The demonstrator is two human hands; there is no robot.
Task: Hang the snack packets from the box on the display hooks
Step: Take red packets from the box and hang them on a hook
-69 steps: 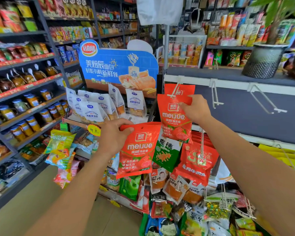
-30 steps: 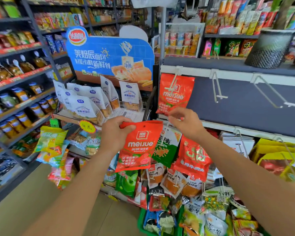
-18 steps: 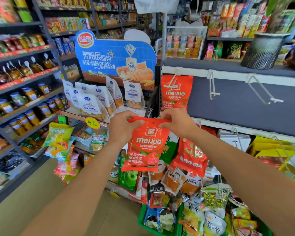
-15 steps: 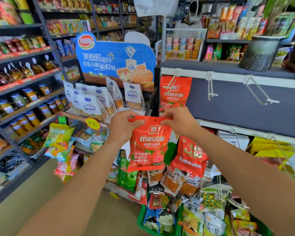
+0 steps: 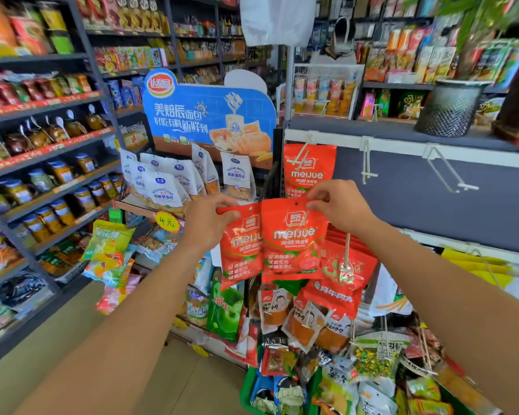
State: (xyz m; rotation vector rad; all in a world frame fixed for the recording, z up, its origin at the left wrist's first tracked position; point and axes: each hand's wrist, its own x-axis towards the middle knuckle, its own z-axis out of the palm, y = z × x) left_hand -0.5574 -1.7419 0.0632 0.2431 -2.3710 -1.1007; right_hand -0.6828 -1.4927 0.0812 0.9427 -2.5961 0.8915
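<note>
At centre frame, two glossy red plastic snack packets [image 5: 294, 244] overlap, just below a matching packet [image 5: 309, 175] hanging on a white display hook [image 5: 300, 158]. The left hand [image 5: 210, 223] pinches the rear packet's top edge; the right hand [image 5: 342, 208] pinches the front packet's top corner. Slick film held so lightly could slip free, and the small hang hole could miss the hook tip.

Rear meijue packet [image 5: 240, 244]: right half hidden behind front meijue packet [image 5: 294, 241]. Green basket [image 5: 244, 393], 6 o'clock: cut by bottom edge.
</note>
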